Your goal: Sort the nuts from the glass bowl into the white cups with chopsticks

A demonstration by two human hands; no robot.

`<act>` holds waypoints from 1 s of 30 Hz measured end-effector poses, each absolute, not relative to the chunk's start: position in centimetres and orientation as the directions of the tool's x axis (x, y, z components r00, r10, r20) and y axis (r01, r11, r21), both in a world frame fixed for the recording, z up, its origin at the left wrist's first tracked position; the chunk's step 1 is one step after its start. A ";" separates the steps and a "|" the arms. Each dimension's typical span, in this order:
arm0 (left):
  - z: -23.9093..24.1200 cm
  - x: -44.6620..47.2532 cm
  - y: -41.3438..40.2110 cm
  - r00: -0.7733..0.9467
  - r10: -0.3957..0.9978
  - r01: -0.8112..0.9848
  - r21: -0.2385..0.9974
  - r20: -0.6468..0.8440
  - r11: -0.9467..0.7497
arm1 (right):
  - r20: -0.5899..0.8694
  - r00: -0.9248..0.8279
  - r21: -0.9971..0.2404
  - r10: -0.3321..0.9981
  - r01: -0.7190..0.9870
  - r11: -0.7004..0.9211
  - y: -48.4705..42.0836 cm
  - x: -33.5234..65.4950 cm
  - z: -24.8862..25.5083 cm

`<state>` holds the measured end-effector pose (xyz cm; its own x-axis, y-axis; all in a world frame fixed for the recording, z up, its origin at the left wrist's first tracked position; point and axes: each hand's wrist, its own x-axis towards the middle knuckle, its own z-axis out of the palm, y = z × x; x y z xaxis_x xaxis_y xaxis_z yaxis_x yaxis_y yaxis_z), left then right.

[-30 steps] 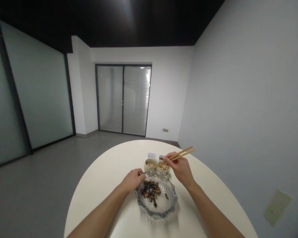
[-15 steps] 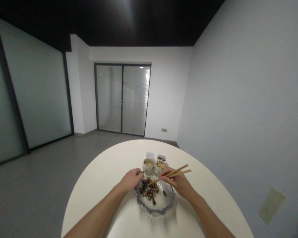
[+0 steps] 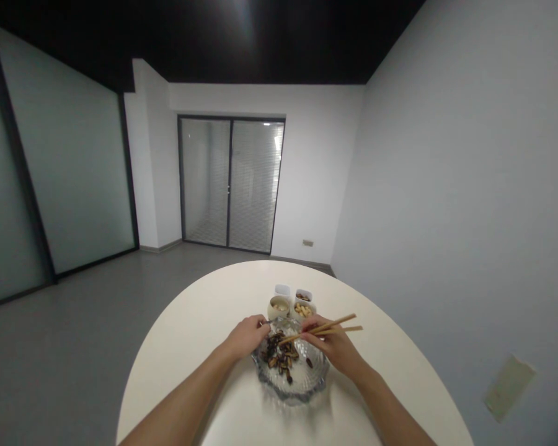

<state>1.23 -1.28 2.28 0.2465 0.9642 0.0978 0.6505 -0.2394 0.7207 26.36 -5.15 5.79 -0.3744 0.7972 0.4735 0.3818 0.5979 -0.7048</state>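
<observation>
A clear glass bowl with a scalloped rim (image 3: 292,395) stands on the table in front of me. My left hand (image 3: 248,334) is closed on its left far rim, thumb over the edge. In my right hand (image 3: 332,347) is a pair of wooden chopsticks (image 3: 346,320), crossing near the fingers. Their tips point into the bowl at a heap of dark brown, shell-like pieces (image 3: 281,358); whether they pinch one I cannot tell. One separate dark piece (image 3: 309,363) lies at the bowl's right side.
Behind the bowl stand a cream cup (image 3: 273,314) with a few pale pieces and another holding peanuts (image 3: 303,309). Farther back are a white dish (image 3: 282,289) and a second white dish (image 3: 304,292) with brown pieces. The round white table (image 3: 190,322) carries everything.
The rear ends of the chopsticks have dropped slightly and shifted a little to the right. Their tips stay over the dark heap. My left hand keeps its place on the rim.
</observation>
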 end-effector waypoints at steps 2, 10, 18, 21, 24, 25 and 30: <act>2.4 1.2 -1.3 0.248 0.963 0.644 0.724 0.105 -0.245 | 0.495 -0.367 -0.698 0.788 0.373 0.612 -5.2 26.3 5.6; 2.7 1.3 -1.3 0.245 0.965 0.654 0.719 0.093 -0.235 | 0.531 -0.364 -0.682 0.765 0.352 0.641 -4.8 26.7 5.0; 2.3 1.2 -1.2 0.256 0.962 0.654 0.716 0.094 -0.244 | 0.523 -0.292 -0.747 0.801 0.296 0.596 -4.9 27.1 5.7; 2.3 1.2 -1.2 0.259 0.960 0.649 0.717 0.106 -0.254 | 0.545 -0.241 -0.770 0.803 0.235 0.593 -5.0 27.5 6.5; 2.2 1.2 -1.2 0.263 0.958 0.641 0.721 0.115 -0.263 | 0.583 -0.194 -0.762 0.789 0.207 0.613 -4.8 27.9 7.2; 2.1 1.1 -1.1 0.262 0.958 0.639 0.723 0.114 -0.261 | 0.596 -0.180 -0.755 0.782 0.205 0.623 -4.7 28.0 7.4; 1.6 1.0 -0.9 0.273 0.955 0.616 0.742 0.113 -0.264 | 0.643 -0.133 -0.725 0.754 0.208 0.656 -4.0 28.3 7.5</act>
<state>0.99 -0.90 1.62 0.2727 0.9554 0.1134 0.6161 -0.2639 0.7421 28.35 -3.98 7.54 -0.1330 0.7538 0.6435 0.2084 0.6560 -0.7254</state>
